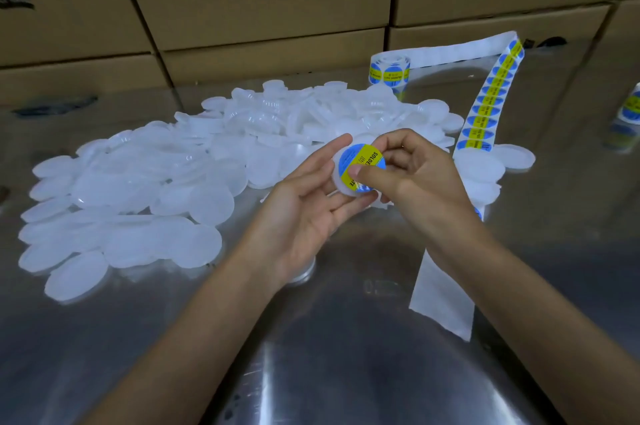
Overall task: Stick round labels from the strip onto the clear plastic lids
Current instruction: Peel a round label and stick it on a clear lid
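Now left hand [311, 203] fingers cradle a frosted round lid [341, 179] while right hand [412, 172] thumb presses its glossy label [362, 165].

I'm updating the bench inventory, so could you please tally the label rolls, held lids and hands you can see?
Label rolls: 2, one at the back feeding the strip, one cut off at the right edge
Lids in hand: 1, labelled lid held by the left hand and pressed by the right hand
Hands: 2
Total: 5
The loose lids are too heaped to count.
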{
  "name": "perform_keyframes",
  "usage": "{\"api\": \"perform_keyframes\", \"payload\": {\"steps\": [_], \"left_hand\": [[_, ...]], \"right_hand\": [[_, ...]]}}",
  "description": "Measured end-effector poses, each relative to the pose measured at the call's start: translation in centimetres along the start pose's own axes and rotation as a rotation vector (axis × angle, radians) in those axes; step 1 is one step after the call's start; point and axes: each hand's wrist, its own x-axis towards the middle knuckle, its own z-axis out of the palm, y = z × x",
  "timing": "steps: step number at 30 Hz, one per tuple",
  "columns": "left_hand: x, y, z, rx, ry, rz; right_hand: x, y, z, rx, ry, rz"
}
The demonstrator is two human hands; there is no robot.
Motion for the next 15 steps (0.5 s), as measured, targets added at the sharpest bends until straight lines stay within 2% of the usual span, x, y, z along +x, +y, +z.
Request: {"api": "perform_keyframes", "payload": {"steps": [15], "left_hand": [[0.0, -0.3, 0.5, 0.013, -0.002, 0.006]], "right_hand": [[0.2, 1.4, -0.1, -0.151, 0.058, -0.117]]}}
